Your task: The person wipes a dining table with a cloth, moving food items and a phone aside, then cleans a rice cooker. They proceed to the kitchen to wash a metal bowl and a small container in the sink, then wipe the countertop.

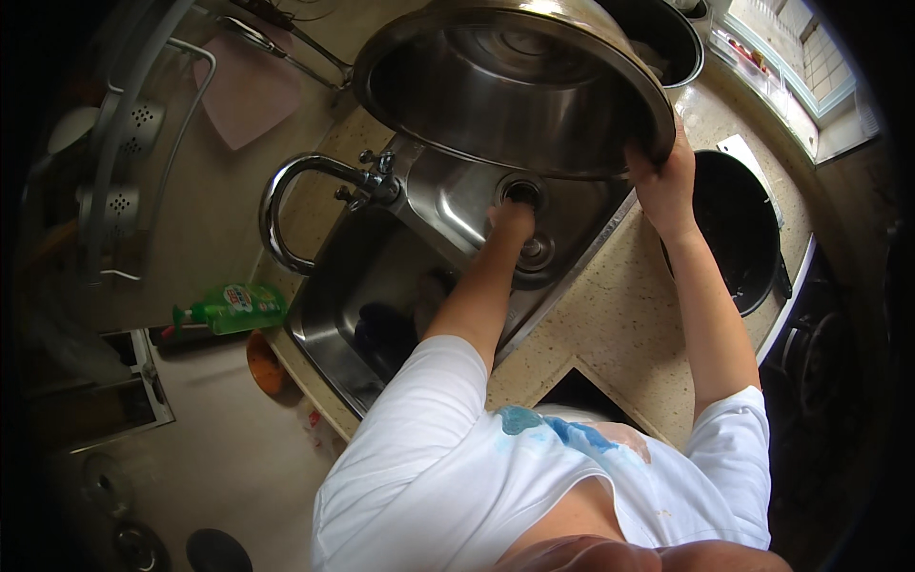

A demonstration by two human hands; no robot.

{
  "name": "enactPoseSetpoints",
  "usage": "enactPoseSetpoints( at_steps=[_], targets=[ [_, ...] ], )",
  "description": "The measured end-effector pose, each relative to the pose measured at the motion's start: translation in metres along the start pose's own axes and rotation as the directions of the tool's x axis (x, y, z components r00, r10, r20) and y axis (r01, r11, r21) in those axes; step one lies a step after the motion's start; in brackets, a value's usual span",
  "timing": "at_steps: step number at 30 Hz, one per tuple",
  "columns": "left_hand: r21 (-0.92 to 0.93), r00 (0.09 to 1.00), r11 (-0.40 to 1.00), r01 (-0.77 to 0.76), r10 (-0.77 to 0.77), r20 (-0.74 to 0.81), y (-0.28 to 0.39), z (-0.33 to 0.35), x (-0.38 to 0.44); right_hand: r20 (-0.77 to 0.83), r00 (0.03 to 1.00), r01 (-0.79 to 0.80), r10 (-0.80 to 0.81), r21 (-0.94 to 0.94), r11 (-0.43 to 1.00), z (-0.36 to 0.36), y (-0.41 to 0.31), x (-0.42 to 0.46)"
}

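My right hand [665,171] grips the rim of a large stainless steel basin [500,93], thumb on the inner side. The basin is tilted with its open mouth towards me, above the far part of the sink. My left hand [512,217] reaches down into the right bowl of a double steel sink [436,196]. Its fingertips are at the dark drain opening [522,191] and are partly hidden, so I cannot make out whether they hold anything. Closer to me in that bowl is a second round drain fitting [534,247].
A curved chrome faucet [286,171] arches over the left bowl, where dark items [386,332] lie. A green pump bottle [243,307] and an orange bowl [270,365] are at left. Right of the sink, a black pan [736,236] sits on the speckled counter [600,300]. Another pot [668,43] stands behind.
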State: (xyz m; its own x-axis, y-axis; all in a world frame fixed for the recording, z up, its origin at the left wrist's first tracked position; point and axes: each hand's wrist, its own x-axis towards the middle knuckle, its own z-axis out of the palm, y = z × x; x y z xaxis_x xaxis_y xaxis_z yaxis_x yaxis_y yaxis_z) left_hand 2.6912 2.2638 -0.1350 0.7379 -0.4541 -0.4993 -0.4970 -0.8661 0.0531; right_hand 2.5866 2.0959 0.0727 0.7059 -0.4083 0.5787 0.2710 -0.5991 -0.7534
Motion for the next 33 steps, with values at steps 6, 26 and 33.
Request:
enactPoseSetpoints(
  at_steps=[6,26,33],
  targets=[
    [0.039,0.998,0.999,0.01,-0.007,-0.066,0.0,-0.003,0.005,0.013,0.982,-0.187,0.187,0.1,0.977,-0.013,-0.017,0.002],
    [-0.852,0.878,0.516,0.089,-0.445,-0.177,-0.215,-0.011,-0.207,-0.155,0.772,-0.415,0.616,0.612,0.674,-0.077,-0.048,-0.078],
    [-0.174,0.699,0.719,0.673,-0.695,-0.17,-0.242,0.051,-0.139,-0.19,0.687,-0.583,0.702,0.433,0.687,-0.067,-0.063,-0.093]
  ],
)
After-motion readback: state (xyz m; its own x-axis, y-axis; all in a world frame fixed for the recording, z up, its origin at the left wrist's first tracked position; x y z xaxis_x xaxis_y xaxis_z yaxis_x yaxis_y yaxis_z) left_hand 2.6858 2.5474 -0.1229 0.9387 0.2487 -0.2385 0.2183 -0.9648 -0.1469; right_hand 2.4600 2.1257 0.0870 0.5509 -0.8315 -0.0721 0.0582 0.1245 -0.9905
